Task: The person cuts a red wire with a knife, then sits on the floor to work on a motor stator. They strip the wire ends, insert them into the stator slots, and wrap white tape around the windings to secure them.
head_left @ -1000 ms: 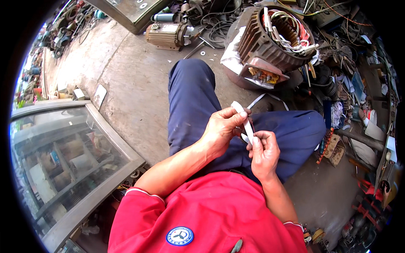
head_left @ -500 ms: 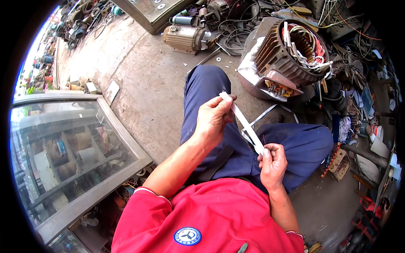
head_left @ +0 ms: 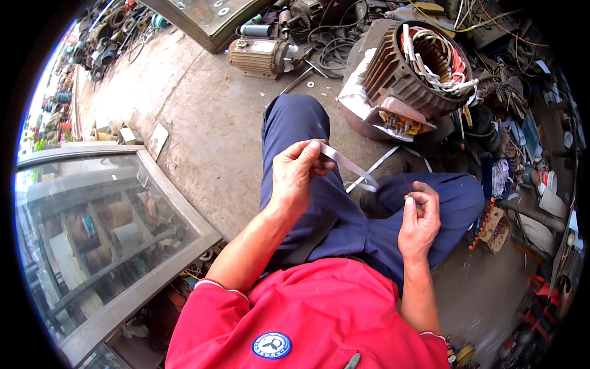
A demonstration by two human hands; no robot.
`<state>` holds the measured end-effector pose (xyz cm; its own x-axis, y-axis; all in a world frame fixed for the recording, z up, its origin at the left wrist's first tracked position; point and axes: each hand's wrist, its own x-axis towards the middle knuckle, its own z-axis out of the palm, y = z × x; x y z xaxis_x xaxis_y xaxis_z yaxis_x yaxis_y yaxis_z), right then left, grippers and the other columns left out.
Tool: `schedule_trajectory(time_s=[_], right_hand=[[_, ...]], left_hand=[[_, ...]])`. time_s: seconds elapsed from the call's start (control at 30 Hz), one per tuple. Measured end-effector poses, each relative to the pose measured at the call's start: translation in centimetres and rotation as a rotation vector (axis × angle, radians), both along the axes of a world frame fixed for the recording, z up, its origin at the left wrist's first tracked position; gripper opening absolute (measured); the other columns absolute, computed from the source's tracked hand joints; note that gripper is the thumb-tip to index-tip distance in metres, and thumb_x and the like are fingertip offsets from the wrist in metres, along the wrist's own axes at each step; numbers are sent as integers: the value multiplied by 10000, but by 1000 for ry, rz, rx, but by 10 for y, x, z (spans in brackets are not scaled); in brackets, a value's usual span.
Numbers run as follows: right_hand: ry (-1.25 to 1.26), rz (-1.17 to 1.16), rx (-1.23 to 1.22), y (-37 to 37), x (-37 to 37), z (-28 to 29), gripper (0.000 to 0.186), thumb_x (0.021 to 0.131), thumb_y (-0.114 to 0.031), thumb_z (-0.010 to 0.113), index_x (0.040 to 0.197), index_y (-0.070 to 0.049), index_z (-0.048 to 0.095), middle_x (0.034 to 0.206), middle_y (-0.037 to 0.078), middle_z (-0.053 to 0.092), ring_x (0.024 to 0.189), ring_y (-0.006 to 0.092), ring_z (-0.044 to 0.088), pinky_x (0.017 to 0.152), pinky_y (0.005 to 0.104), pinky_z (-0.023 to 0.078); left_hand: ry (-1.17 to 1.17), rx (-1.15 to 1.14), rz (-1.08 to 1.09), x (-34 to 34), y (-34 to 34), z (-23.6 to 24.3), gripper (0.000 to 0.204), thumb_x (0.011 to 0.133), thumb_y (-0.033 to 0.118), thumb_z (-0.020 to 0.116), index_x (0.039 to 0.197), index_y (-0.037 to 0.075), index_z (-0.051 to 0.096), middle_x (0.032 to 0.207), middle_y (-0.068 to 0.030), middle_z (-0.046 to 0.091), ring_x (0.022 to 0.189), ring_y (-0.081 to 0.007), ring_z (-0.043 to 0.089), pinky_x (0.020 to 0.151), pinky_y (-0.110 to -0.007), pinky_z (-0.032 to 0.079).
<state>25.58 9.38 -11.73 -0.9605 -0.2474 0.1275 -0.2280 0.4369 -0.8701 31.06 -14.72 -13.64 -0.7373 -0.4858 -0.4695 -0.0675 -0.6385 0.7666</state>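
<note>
My left hand (head_left: 296, 176) is closed, with thumb and forefinger pinching one end of a flat white cloth-like tape (head_left: 347, 163). From there the tape runs right over my knee and curls back at a loop. Apart from the tape, my right hand (head_left: 420, 221) is held above my thigh, its thumb against the fingers. A thin dark wire-like piece (head_left: 406, 183) sticks up from that pinch, too fine to name surely. Beyond my knees stands an open motor housing (head_left: 384, 77) with red and white leads (head_left: 452, 58) inside and a terminal block (head_left: 398, 123) on its near side.
A glass-fronted metal frame (head_left: 178, 197) leans in at the left. Ahead lies a small finned motor (head_left: 255, 56) beside coiled black cables (head_left: 335, 55). Cluttered parts and papers line the right side, with a perforated block (head_left: 491, 230) near my knee.
My right hand has let go of the tape and moved right, keeping the thin piece. The tape's freed part now hangs in a loop from my left hand, which has shifted slightly left.
</note>
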Motion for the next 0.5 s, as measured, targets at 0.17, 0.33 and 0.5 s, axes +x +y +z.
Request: schedule_trajectory(time_s=[0.17,0.33,0.5], right_hand=[[83,172,54,-38,12,33,145,831,41,660,965,-11,657,828,158,696,705,310,699,627,360,539],[209,234,44,-65,11,30,187,805,42,682,976,-26,653,804,143,684,687,320,684,594,379,533],[268,235,105,-71,7,29,180,804,25,691,968,-36,653,787,127,681,668,316,677,571,385,523]], left_hand=[[4,91,-46,0,8,3,225,1003,198,595,1063,-9,660,923,-127,727,734,-181,697,660,-275,535],[60,128,-82,5,13,9,227,1008,183,580,1080,-18,657,957,-140,730,783,-195,706,693,-286,542],[81,119,-83,9,14,14,242,1009,178,577,1103,-32,654,966,-145,727,798,-199,701,711,-292,540]])
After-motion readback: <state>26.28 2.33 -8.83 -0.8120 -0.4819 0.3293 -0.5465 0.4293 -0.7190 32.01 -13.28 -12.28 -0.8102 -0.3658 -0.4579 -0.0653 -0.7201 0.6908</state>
